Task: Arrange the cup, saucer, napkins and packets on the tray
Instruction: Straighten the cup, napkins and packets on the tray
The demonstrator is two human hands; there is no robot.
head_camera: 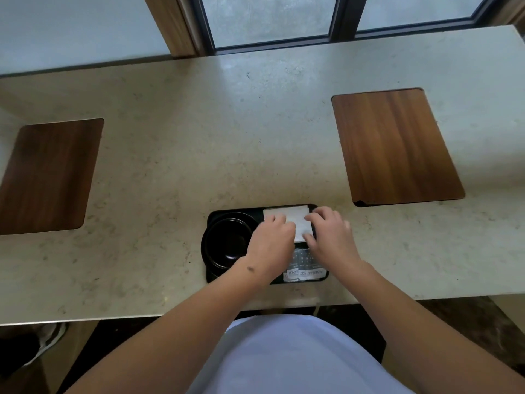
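Seen from your head camera, both your hands reach forward, palms down. Your left hand (272, 239) and right hand (329, 236) press fingertips on the white square napkins (292, 218), apparently pinching the stack's edges. The napkins lie at the far right of the black tray (211, 218) on the speckled stone bench (199, 137). A glossy black cup (227, 243) on its saucer (205, 253) fills the left. Printed packets (304, 273) lie nearest you, lettering unreadable

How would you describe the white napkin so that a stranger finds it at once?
Find the black tray at the near edge of the pale counter. The napkin is the plain white square in its far right corner, under both hands' fingertips; the packets nearer you carry print.
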